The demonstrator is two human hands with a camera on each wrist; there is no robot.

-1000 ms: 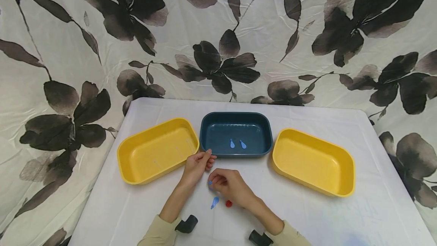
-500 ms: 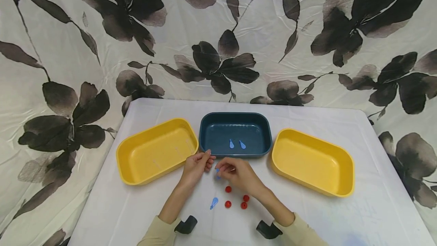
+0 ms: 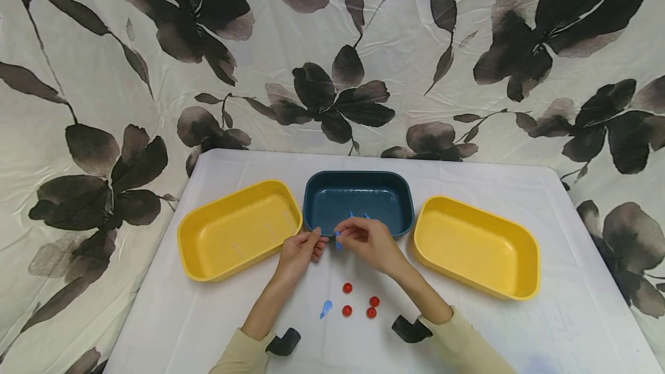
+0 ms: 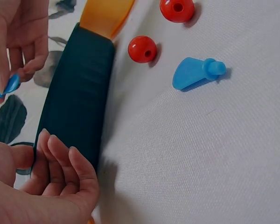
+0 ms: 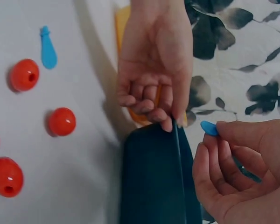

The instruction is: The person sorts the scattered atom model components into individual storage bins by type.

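My left hand pinches the front left rim of a dark teal tray between thumb and fingers. Between the thumb and index finger of my right hand is a small blue teardrop-shaped plastic piece, held above the tray's near edge. Two more blue pieces inside the tray are mostly covered by that hand in the head view. A similar blue teardrop piece, with a knobbed end, lies on the white tablecloth nearer the body. Beside it are several round red beads with holes.
A yellow tray stands on the left, holding a few thin clear strips. Another yellow tray is angled on the right. Behind the table hangs a flower-printed cloth.
My right hand has moved forward and right with the blue piece, from the cloth to over the teal tray's near rim, uncovering the red beads. My left hand has stayed at the rim.
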